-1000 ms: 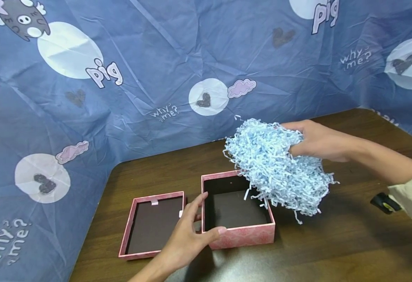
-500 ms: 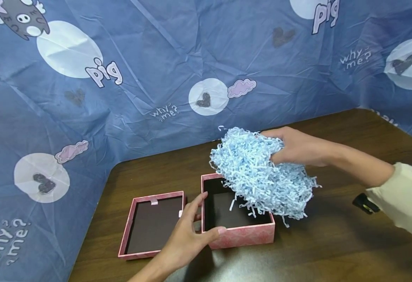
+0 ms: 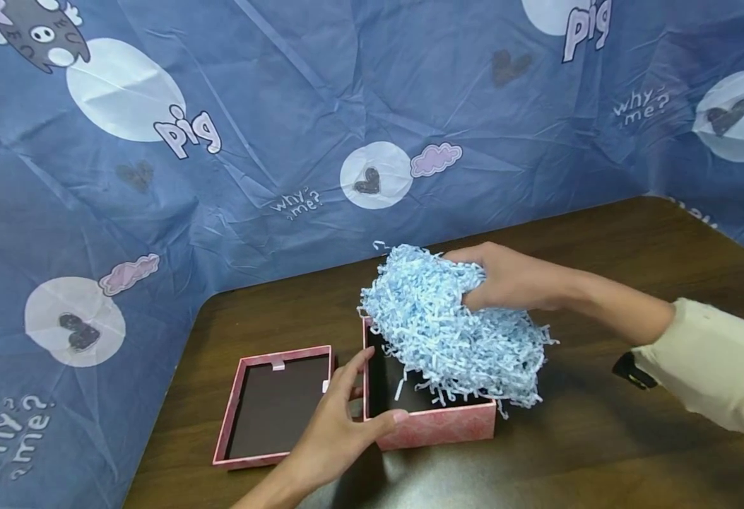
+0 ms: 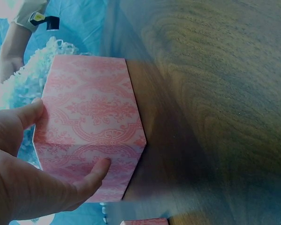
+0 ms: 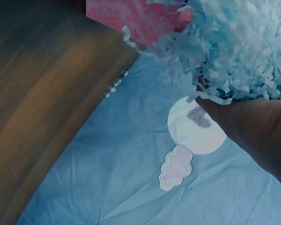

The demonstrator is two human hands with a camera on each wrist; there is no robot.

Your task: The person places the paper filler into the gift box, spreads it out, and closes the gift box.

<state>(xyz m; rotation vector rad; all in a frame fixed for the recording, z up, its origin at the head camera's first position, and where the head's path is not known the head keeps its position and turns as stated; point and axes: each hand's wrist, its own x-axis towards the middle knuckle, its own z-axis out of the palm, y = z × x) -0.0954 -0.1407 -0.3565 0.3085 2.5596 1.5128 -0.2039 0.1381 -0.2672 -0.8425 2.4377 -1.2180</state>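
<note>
A pink patterned box [image 3: 438,428] with a dark inside stands uncovered on the table. My left hand [image 3: 333,431] holds its near left corner, thumb at the front rim and fingers along the left side; the left wrist view shows a finger flat on the patterned wall [image 4: 93,103]. A large fluffy bundle of light blue shredded paper [image 3: 451,325] hangs over the box, hiding its back and right part. My right hand [image 3: 505,276] grips this bundle from the upper right, its fingertips buried in the strands. Loose strands dangle into the box opening and past its right rim.
Left of the box lies its pink-rimmed lid [image 3: 234,410], dark inside up, with small ribbon tabs; my left wrist partly covers it. The brown wooden table [image 3: 600,438] extends to the right. A blue printed cloth [image 3: 282,85] hangs behind.
My right hand has carried the shredded paper left and slightly down, from beside the box's right rim to above its opening. The left hand, box and lid have stayed put.
</note>
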